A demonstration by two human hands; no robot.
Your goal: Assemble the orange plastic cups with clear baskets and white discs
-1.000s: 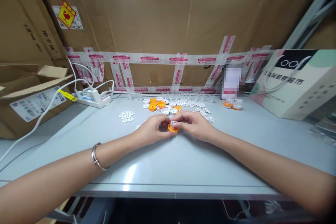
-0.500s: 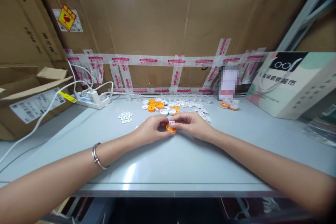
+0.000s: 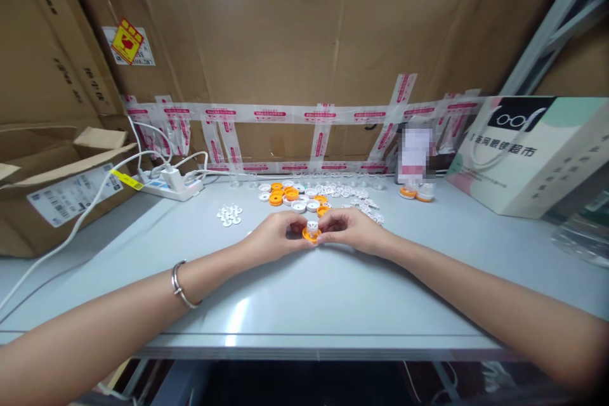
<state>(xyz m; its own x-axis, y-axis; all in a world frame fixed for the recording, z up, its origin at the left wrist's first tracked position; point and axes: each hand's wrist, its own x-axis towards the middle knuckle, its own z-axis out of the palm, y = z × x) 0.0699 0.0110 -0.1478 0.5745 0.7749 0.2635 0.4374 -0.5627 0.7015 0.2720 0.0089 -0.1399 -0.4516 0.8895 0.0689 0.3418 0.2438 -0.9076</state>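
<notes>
The orange round cap [image 3: 306, 236], white openwork insert [image 3: 313, 226] upright over its centre, is well back from the surface's [image 3: 304, 304] front edge. Left hand [image 3: 276, 233] and right hand [image 3: 359, 232] pinch its opposite sides. Keep it level, fingers clear of the insert.

The base [image 3: 308, 237] is showing orange, the openwork piece [image 3: 313, 226] white; tape [image 3: 271, 115] is bearing red, seemingly lettered bars.

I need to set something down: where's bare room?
Bare table: between the left forearm and right forearm; between left forearm and power strip, left of the white pegs; between right forearm and paper bag. Beyond the left hand and right hand it is crowded with orange discs, white discs and white pieces.
</notes>
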